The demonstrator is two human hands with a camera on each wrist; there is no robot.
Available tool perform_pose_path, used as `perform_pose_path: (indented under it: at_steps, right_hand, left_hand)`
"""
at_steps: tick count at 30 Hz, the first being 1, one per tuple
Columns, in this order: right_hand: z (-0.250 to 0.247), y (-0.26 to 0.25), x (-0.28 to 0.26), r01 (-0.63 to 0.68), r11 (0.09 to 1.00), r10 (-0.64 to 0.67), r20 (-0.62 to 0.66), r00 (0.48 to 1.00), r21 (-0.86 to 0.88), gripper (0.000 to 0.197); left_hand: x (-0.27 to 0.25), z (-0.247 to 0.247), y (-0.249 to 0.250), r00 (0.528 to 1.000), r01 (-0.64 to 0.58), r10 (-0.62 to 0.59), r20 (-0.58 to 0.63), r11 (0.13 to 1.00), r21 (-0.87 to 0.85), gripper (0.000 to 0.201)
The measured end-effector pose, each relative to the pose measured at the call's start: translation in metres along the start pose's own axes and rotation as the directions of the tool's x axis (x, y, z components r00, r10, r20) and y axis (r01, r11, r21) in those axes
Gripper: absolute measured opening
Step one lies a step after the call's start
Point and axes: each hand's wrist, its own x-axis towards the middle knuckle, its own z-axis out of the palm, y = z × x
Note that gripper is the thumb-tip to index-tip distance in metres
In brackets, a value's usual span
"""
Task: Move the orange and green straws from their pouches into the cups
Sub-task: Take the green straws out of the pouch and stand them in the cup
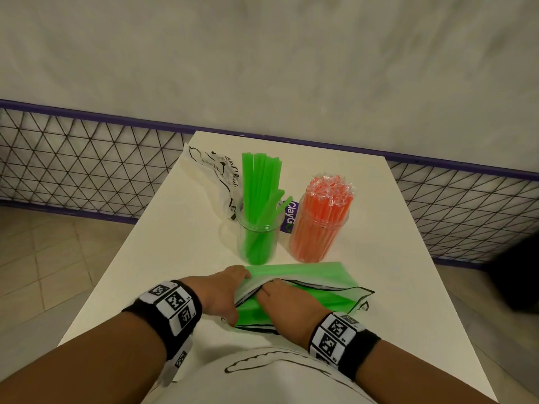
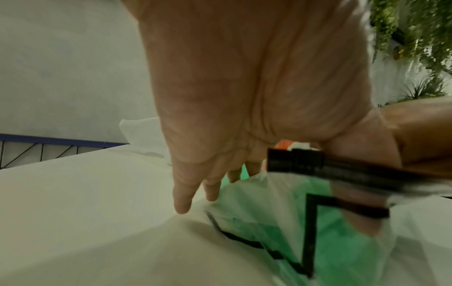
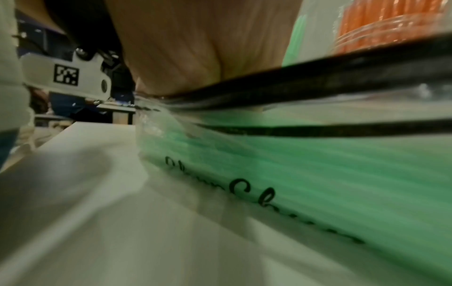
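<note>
A clear pouch (image 1: 320, 298) full of green straws lies across the near part of the white table (image 1: 175, 258). My left hand (image 1: 224, 293) grips the pouch's left end, thumb on the near side, and lifts its black-edged flap (image 2: 293, 160). My right hand (image 1: 284, 301) reaches into the opened mouth, its fingers hidden inside. From the right wrist the green straws (image 3: 318, 164) show through the plastic. Behind stand two clear cups, one with green straws (image 1: 256, 237) and one packed with wrapped orange straws (image 1: 318, 228).
An empty crumpled pouch (image 1: 210, 170) lies at the table's back left. A purple label (image 1: 290, 217) sits between the cups. A wire mesh fence with a purple rail (image 1: 73, 158) runs behind the table. Tiled floor lies on both sides.
</note>
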Motion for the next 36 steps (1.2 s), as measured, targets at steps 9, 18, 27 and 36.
perform_pose_path:
  at_steps: [9, 18, 27, 36]
  right_hand:
    - [-0.020, 0.005, -0.016, -0.085, 0.986, 0.095, -0.065, 0.993, 0.146, 0.045]
    - [-0.062, 0.021, -0.018, -0.094, 0.889, 0.178, -0.149, 0.973, 0.449, 0.017]
    - [-0.172, 0.026, -0.035, 0.065, 0.432, 0.530, -0.312, 0.789, 0.900, 0.013]
    - [-0.212, 0.013, -0.009, 0.341, 0.344, 0.541, -0.481, 0.690, 0.875, 0.015]
  left_hand:
    - [0.005, 0.000, -0.004, 0.999, -0.041, 0.041, 0.000, 0.998, -0.051, 0.100]
    - [0.009, -0.003, -0.019, 1.000, -0.022, 0.024, 0.006, 0.967, -0.253, 0.116]
    - [0.014, -0.062, 0.013, 0.704, -0.324, -0.107, -0.702, 0.831, -0.453, 0.148]
    - [0.051, -0.095, 0.040, 0.627, -0.462, -0.063, -0.776, 0.772, -0.436, 0.054]
